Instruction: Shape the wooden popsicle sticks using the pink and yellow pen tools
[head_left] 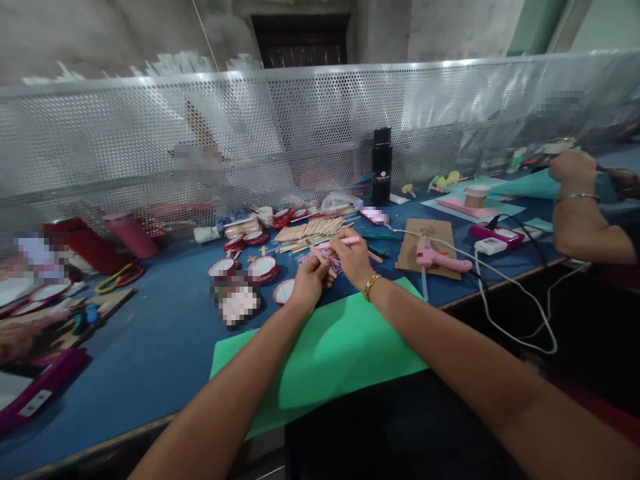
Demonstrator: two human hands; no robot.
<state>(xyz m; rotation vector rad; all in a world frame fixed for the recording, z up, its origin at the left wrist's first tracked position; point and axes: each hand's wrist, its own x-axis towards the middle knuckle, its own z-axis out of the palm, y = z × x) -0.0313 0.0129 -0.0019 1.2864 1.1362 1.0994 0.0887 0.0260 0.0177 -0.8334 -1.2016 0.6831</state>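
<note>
Over the table's front middle, my left hand (309,283) pinches a wooden craft stick (321,256). My right hand (354,259), with a gold bracelet at its wrist, grips a pink marker (344,243); its tip lies close to the stick, and I cannot tell if they touch. Beneath both hands is a small purple heap (336,265), partly hidden. Loose craft sticks (300,232) are piled just behind. To the left stand red-rimmed round pieces (263,268) with white tops. A green sheet (345,350) spreads under my forearms at the table edge.
A pink glue gun (434,257) rests on cardboard (407,250) at right, near white cables and a purple power strip (493,235). A black bottle (382,167) stands by the perforated metal screen (320,110). Another person's arm (580,207) reaches in at right; another hand (23,339) is at left.
</note>
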